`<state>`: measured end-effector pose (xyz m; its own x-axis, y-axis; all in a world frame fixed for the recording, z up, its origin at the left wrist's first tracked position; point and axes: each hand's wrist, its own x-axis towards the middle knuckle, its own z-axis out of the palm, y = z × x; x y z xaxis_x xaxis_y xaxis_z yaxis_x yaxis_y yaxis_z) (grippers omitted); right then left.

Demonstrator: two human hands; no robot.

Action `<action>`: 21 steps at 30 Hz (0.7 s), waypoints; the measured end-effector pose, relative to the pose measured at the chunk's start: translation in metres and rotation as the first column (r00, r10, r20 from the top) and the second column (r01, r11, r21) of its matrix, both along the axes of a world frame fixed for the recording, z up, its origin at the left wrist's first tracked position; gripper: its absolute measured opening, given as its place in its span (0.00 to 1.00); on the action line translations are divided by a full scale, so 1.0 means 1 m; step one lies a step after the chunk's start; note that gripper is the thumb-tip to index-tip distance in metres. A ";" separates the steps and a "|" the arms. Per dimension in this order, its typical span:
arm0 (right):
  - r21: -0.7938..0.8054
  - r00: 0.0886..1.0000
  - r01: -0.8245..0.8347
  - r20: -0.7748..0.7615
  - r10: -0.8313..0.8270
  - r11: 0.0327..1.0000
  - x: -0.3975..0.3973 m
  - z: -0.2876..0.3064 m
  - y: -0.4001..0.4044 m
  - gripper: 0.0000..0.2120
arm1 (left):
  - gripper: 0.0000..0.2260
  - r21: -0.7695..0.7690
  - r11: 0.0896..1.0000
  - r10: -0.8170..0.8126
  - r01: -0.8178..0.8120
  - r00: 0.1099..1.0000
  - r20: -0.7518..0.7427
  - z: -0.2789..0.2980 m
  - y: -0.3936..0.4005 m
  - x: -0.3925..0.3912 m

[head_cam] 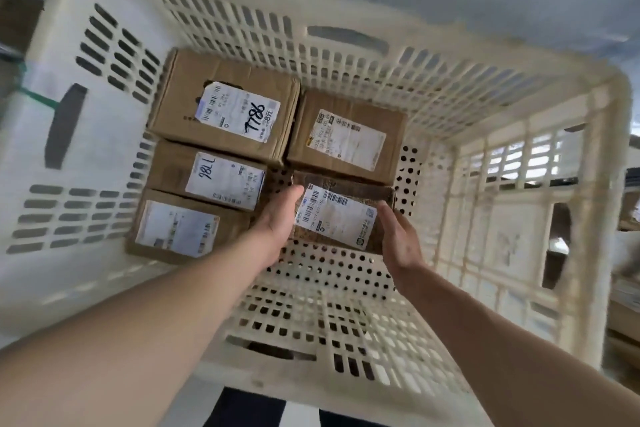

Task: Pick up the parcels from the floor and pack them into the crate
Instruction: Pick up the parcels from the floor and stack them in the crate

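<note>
We look straight down into a cream perforated plastic crate [433,87] with slotted walls and a dotted floor. Both our bare arms reach in from six o'clock. Our left hand [277,222] holds the nine o'clock side of a small dark-brown cardboard parcel with a white barcode label [341,215], its thumb lying along that edge; our right hand [401,239] grips the three o'clock side, fingers curled round the edge. The parcel sits near the middle of the crate, slightly tilted, and we cannot tell whether it touches the floor.

Four more boxes are already packed. At eleven o'clock lies a tan cardboard box marked "7786" on its label [225,104]. Just beside it, at one o'clock from the held parcel, lies a tan cardboard box with a yellowish label [346,135], almost touching the held parcel's far edge. At nine o'clock lies a tan box with handwriting on its white label [207,177], and at eight o'clock a tan box with a blurred white label [180,229], the two stacked edge to edge against the crate's left wall.
</note>
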<state>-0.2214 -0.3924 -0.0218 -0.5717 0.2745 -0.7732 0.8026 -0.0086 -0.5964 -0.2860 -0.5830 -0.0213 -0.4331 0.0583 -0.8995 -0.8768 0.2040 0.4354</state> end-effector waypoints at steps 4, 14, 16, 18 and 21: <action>-0.043 0.999 0.034 0.029 -0.033 0.998 -0.012 -0.017 -0.007 0.19 | 0.35 -0.121 0.991 -0.080 0.064 0.988 -0.135 0.002 0.006 -0.010; -0.035 0.997 0.051 0.054 -0.049 0.998 -0.024 -0.020 -0.030 0.35 | 0.33 -0.564 0.729 -0.544 0.389 0.829 -0.131 0.010 0.012 0.006; -0.037 0.998 0.054 0.047 -0.052 0.998 -0.025 -0.020 -0.030 0.34 | 0.33 -0.560 0.734 -0.527 0.385 0.842 -0.112 0.011 0.013 0.003; -0.041 0.997 0.065 0.050 -0.063 0.997 -0.024 -0.017 -0.030 0.33 | 0.34 -0.550 0.746 -0.509 0.375 0.854 -0.109 0.012 0.013 0.001; -0.052 0.996 0.074 0.052 -0.072 0.996 -0.022 -0.012 -0.033 0.28 | 0.34 -0.528 0.759 -0.500 0.382 0.861 -0.097 0.015 0.010 0.003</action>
